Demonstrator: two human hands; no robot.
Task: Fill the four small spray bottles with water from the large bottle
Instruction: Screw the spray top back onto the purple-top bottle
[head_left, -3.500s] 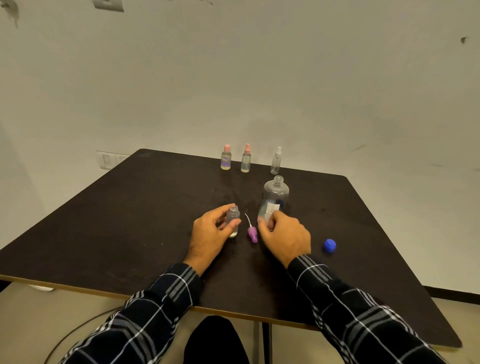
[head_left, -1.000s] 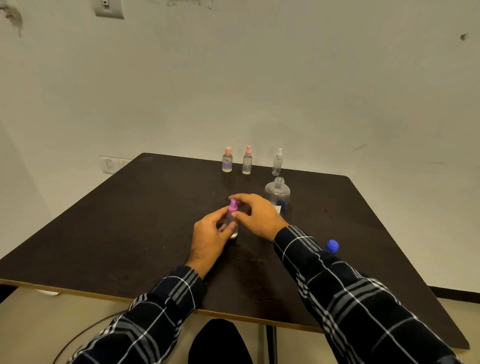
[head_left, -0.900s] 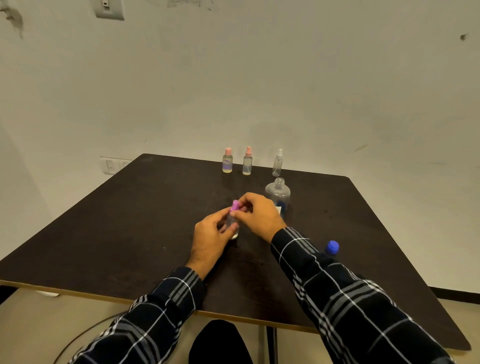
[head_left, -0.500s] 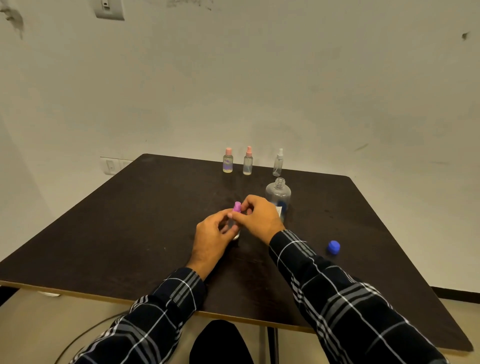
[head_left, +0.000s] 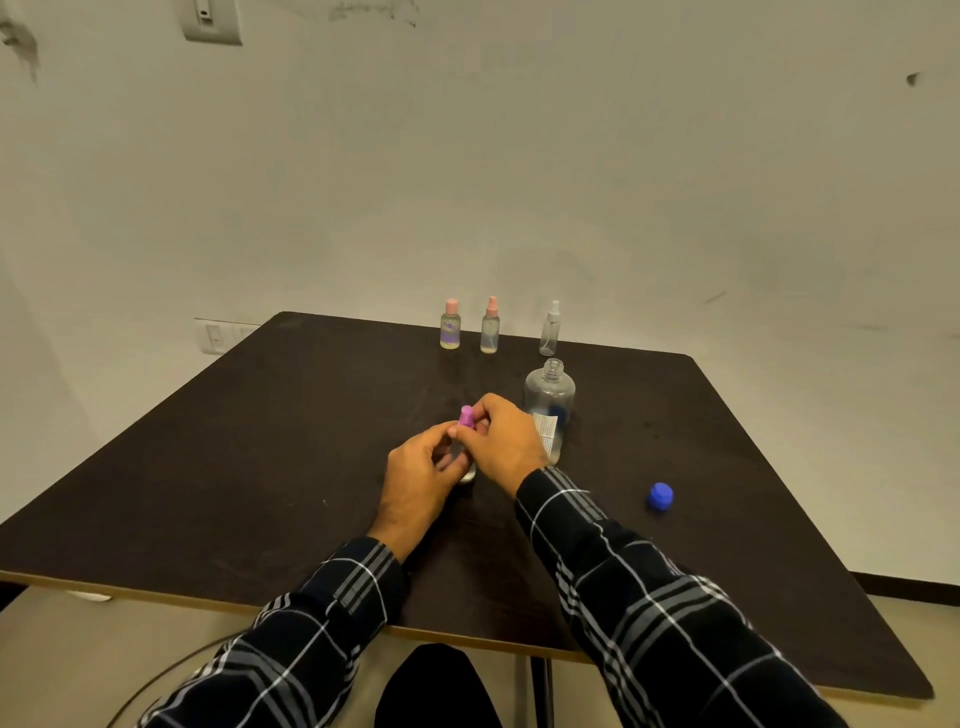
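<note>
A: Where is the small bottle (head_left: 466, 472)?
B: Upright mid-table (head_left: 260, 441), between your hands and mostly hidden. Your left hand (head_left: 421, 480) curls round its body. Your right hand (head_left: 501, 441) pinches the purple sprayer (head_left: 466, 417) at the neck.
A: Step?
B: Capping, I judge. Cannot tell if the thread is seated.
A: Around it?
B: Big bottle (head_left: 549, 400) just behind your right hand, uncapped, looks low on water. Blue cap (head_left: 660, 496) lies well to the right. Far row (head_left: 490, 326) of three capped bottles at the back edge.
A: Next?
B: Twist the sprayer snug while your left hand braces the body; keep it vertical. This looks like the fourth bottle, so the filling is probably near done.
</note>
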